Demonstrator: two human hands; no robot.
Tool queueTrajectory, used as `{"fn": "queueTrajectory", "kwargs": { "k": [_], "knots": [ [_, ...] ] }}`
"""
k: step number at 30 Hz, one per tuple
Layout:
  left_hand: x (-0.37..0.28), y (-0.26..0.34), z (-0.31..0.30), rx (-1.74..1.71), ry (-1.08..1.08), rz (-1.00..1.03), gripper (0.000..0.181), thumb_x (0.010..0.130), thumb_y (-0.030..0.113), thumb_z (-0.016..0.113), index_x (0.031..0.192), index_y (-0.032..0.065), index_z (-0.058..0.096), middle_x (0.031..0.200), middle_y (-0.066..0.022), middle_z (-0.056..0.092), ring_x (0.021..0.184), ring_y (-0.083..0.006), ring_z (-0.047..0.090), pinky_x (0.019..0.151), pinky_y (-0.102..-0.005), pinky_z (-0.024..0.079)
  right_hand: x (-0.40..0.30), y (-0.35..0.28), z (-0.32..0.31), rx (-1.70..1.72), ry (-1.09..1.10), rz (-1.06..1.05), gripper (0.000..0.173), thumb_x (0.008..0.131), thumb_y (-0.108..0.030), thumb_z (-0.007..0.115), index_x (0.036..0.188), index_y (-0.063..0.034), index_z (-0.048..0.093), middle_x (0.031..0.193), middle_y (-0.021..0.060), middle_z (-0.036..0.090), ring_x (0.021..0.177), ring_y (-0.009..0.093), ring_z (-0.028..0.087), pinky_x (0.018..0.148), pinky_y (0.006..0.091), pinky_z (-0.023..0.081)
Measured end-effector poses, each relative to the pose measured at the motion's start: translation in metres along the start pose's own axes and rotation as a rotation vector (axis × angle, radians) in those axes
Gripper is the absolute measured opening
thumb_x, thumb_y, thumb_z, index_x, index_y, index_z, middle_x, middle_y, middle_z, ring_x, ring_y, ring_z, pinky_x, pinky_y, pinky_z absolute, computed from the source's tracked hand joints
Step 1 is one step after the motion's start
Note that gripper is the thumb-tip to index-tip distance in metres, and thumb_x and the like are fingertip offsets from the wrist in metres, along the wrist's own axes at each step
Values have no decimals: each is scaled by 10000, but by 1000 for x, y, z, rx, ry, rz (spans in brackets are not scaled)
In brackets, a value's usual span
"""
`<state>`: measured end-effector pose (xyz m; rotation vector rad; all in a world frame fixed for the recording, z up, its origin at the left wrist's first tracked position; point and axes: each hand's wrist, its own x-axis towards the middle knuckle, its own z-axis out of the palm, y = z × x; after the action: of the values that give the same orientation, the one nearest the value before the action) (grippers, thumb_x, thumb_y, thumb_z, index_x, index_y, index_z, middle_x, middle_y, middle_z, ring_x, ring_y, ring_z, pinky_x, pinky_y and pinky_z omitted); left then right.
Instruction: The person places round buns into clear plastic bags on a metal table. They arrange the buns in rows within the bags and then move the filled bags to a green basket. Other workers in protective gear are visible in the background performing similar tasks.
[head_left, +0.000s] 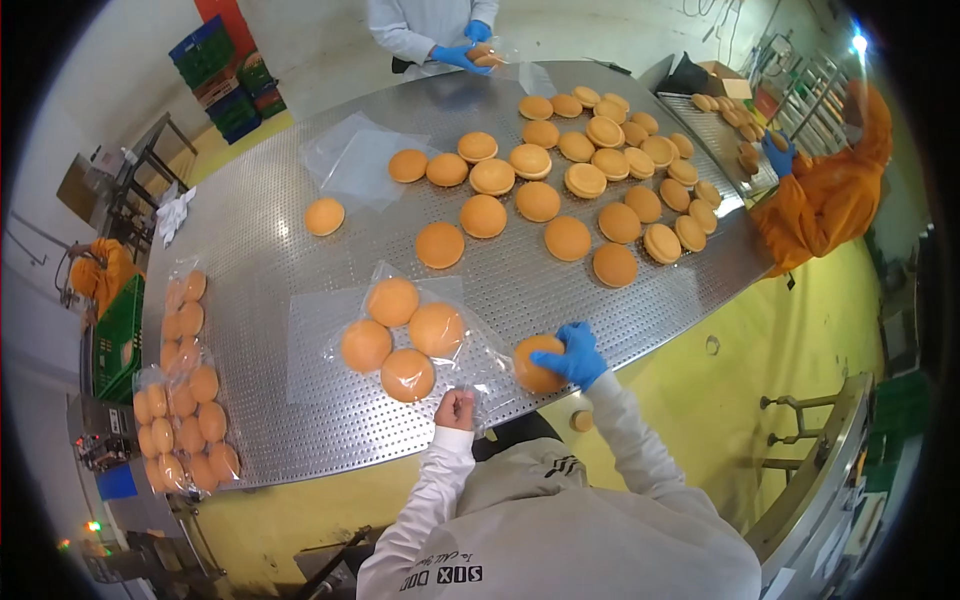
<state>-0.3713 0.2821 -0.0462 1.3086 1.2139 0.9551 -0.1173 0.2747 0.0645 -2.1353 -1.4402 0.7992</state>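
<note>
My right hand (576, 357), in a blue glove, grips a round bun (538, 365) at the near edge of the perforated metal table (262, 420). The bun is at the mouth of a clear plastic bag (480, 341). My bare left hand (456, 409) is closed on the near edge of that bag's mouth. Inside the bag lie several buns (405, 374) in a cluster. Beneath the bag, flat clear bags (315, 330) are spread on the metal.
Loose buns (568, 238) cover the table's far right half. Filled bags of buns (196, 420) line the left end. Another stack of clear bags (367, 161) lies farther back. Across the table a person (431, 30) holds a bag; an orange-clad person (825, 187) stands at right.
</note>
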Motion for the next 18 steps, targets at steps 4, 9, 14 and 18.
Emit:
{"fn": "queueTrajectory", "kwargs": {
  "k": [4,9,14,18],
  "knots": [
    [-4,29,3,186,-30,148,186,838,184,596,756,31,532,608,-30,465,522,-116,407,488,-261,351,-37,6,11,-78,184,-240,587,647,-425,743,983,39,614,969,156,622,912,194,588,807,338,459],
    [-7,81,-3,317,-111,331,178,814,152,604,713,30,522,630,-90,481,542,-214,459,520,-325,393,-62,3,6,922,-605,362,527,742,-350,689,1110,5,560,1055,107,603,950,179,581,827,327,458],
    [-5,116,-4,485,-143,464,184,797,141,602,688,33,500,645,-92,471,607,-252,475,546,-350,397,-40,-33,55,1191,-566,198,412,801,-276,638,1093,4,558,983,80,620,831,165,603,715,293,494],
    [-2,118,14,659,-135,745,147,797,140,586,721,39,512,722,-129,496,658,-316,487,592,-404,402,-18,-41,121,1685,-87,310,293,823,-239,621,1020,-25,580,874,53,609,732,143,564,626,295,483]
  ]
}}
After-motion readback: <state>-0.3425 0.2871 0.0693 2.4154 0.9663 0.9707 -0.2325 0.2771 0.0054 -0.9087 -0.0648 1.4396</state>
